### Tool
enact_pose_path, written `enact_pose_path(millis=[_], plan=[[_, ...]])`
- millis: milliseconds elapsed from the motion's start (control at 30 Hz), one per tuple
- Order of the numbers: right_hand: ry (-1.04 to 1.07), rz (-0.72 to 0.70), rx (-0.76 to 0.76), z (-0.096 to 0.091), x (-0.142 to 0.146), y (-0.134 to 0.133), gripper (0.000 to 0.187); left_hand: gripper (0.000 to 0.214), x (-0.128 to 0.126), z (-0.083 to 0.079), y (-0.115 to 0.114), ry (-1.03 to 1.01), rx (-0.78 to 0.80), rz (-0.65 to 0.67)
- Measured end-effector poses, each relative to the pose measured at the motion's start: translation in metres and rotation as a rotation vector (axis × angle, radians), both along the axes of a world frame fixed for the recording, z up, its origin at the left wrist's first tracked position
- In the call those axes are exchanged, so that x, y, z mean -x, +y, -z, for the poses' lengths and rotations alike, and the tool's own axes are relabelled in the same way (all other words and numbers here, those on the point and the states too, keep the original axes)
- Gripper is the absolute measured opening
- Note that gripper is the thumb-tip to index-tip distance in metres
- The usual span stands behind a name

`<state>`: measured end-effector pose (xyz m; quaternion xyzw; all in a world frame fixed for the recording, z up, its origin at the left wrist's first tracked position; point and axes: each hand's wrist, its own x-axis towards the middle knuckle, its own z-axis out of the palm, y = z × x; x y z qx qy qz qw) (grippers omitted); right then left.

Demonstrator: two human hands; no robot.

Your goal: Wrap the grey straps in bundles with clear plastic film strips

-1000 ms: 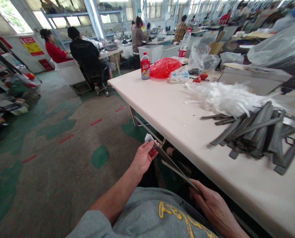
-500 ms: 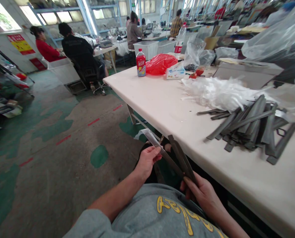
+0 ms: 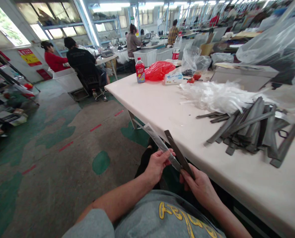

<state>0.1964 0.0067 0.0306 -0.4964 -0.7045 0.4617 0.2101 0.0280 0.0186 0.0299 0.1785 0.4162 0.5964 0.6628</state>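
Note:
My left hand is closed, thumb and fingers pinching a narrow clear plastic sleeve. The sleeve slants up and to the left, and its lower end reaches my right hand. That hand is wrapped around the lower end of a flat dark grey strip, which stands out beside the sleeve. Whether further strips sit in the right hand's grip is hidden by the fingers. Both hands are over my lap, beside the table edge. On the table lie a pile of similar dark strips and a heap of thin clear sleeves.
The white table runs along my right side. Farther back on it are a red-labelled drink bottle, a red plastic bag, a tissue pack and a grey box. Several people sit at other tables beyond.
My left hand has moved down and right, closer to my right hand. The plastic sleeve now reaches down to the right hand, where bare dark strip showed before. The view has tilted up slightly.

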Motion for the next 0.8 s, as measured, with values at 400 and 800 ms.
enact_pose_path(millis=[400, 800], plan=[[-0.026, 0.065, -0.041, 0.001, -0.007, -0.003, 0.031, 0.034, 0.008, -0.01, 0.024, -0.035, -0.028, -0.107], [0.075, 0.112, 0.092, -0.004, -0.034, -0.02, 0.025, 0.031, -0.015, 0.001, 0.0, 0.047, 0.109, -0.018]])
